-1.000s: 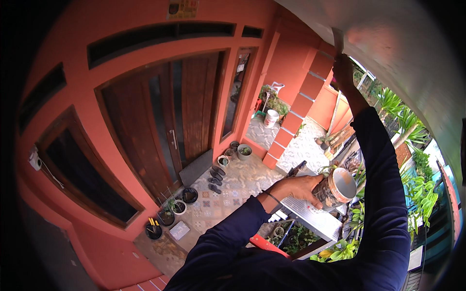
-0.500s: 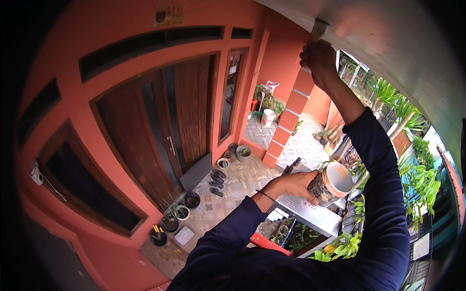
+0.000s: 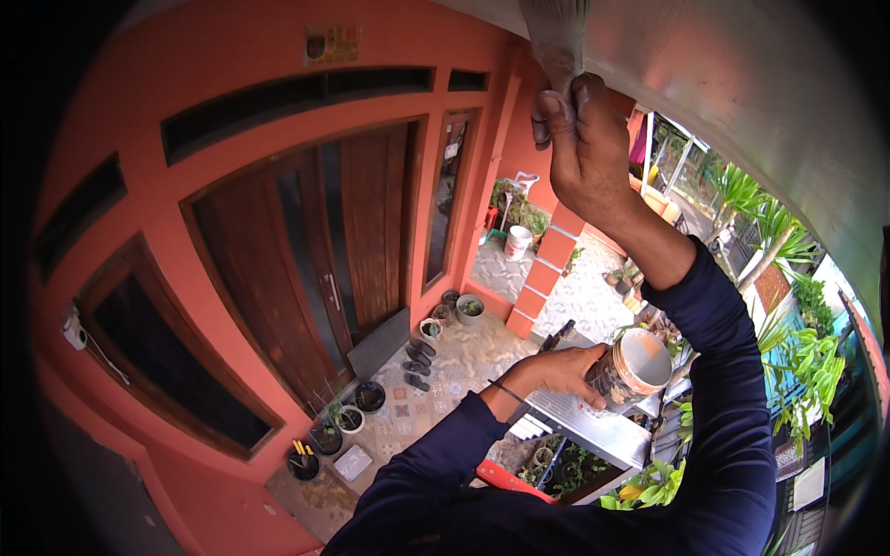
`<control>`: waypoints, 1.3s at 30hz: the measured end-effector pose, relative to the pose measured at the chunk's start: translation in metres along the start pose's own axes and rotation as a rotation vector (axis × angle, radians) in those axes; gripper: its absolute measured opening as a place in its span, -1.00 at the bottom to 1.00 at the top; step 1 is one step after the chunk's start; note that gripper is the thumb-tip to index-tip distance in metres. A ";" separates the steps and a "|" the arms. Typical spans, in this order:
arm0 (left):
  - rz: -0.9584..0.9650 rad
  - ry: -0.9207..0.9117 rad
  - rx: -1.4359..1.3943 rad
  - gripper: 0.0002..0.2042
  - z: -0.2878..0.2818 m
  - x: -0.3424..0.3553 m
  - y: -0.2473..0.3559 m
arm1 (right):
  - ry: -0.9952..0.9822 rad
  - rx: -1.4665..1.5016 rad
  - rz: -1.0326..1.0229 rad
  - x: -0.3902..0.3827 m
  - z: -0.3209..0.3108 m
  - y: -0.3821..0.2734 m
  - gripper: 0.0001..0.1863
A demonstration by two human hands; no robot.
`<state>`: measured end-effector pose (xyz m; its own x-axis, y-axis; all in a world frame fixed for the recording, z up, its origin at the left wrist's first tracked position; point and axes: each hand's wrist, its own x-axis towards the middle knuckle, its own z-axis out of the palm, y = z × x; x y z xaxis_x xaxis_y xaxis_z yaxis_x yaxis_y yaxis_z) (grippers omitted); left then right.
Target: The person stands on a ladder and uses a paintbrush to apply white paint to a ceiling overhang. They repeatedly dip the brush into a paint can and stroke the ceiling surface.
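Observation:
High in front of me, my right hand is closed around the handle of a paintbrush. Its bristles point up toward the white ceiling; I cannot tell whether they touch it. Lower down, my left hand grips the side of a paint can. The can is tilted, its open mouth showing a whitish inside with orange stains. Its outer wall is smeared with paint.
Below lies a tiled floor with potted plants and dark sandals. An orange wall with wooden doors stands left. A white bucket is beyond a brick-patterned pillar. Leafy plants grow at right.
My right hand and the paintbrush have moved left and nearer to me, and look larger. The left hand still holds the can in almost the same place.

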<state>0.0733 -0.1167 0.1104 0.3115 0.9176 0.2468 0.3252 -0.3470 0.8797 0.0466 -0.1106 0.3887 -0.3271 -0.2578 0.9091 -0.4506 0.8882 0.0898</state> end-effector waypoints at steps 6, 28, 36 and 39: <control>-0.015 0.007 0.006 0.05 0.001 0.000 -0.002 | 0.083 -0.058 0.068 0.003 -0.010 0.025 -0.88; 0.040 0.012 -0.004 0.04 0.004 -0.003 0.004 | 0.046 0.181 0.054 0.022 0.000 -0.036 -0.80; 0.080 0.003 0.013 0.01 0.002 -0.003 0.005 | -0.050 0.172 0.175 -0.020 -0.015 -0.037 -0.80; 0.065 -0.004 -0.043 0.01 0.004 -0.002 0.005 | -0.025 0.024 -0.089 -0.008 -0.018 -0.050 -0.81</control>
<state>0.0775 -0.1208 0.1125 0.3348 0.8925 0.3022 0.2657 -0.3971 0.8785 0.0863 -0.1462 0.3842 -0.3051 -0.3451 0.8876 -0.4988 0.8519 0.1598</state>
